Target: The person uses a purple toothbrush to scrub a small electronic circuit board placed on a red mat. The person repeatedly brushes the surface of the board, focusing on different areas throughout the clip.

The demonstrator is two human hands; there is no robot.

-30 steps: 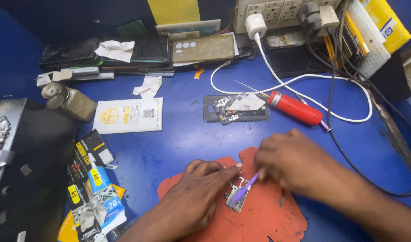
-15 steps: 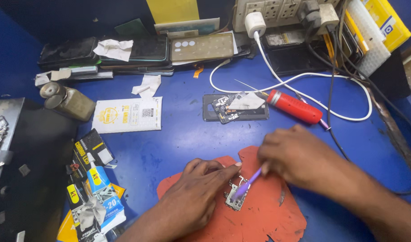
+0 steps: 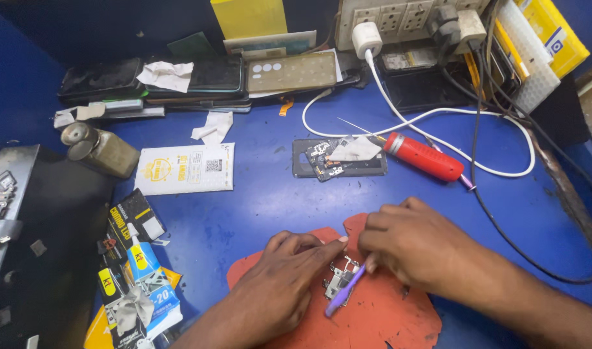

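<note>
On a torn red mat (image 3: 386,317) near the front edge lies a small metal circuit part (image 3: 340,281). My left hand (image 3: 286,278) rests flat on the mat, its fingertips pressing down beside the part. My right hand (image 3: 409,242) grips a purple brush-like tool (image 3: 344,294), whose tip lies across the part. Both hands meet over the mat.
A red soldering tool (image 3: 424,157) and an opened phone frame (image 3: 338,158) lie on the blue table behind the mat. White cable (image 3: 431,116) loops to a power strip (image 3: 399,13). Several phones (image 3: 199,77) line the back; a metal bottle (image 3: 101,150) and glue packets (image 3: 137,258) sit at left.
My right hand has shifted slightly, moving the purple tool a little across the circuit part. My left hand stays in place on the mat.
</note>
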